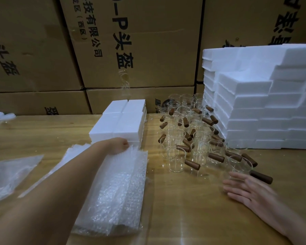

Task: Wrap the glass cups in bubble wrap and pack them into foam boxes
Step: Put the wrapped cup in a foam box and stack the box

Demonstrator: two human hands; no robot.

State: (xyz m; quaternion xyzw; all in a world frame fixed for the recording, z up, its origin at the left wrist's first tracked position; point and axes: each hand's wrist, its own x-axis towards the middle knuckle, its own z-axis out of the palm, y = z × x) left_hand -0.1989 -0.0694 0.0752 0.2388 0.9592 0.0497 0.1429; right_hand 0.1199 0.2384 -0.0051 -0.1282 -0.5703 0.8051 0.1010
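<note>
Glass cups (pixel 189 131) with brown wooden handles stand in a dense group on the wooden table (pixel 184 200), toward its far edge. They are just beside a tall pile of white foam boxes (pixel 254 110) at the right edge. The right hand (pixel 245 189), blurred, has straight spread fingers next to the nearest cup (pixel 238 167); I cannot tell if they touch. The left hand (pixel 119 145) grips the far end of the bubble wrap pile (pixel 117 191), which lies near the front edge. A smaller foam stack (pixel 120 121) stands just behind it.
</note>
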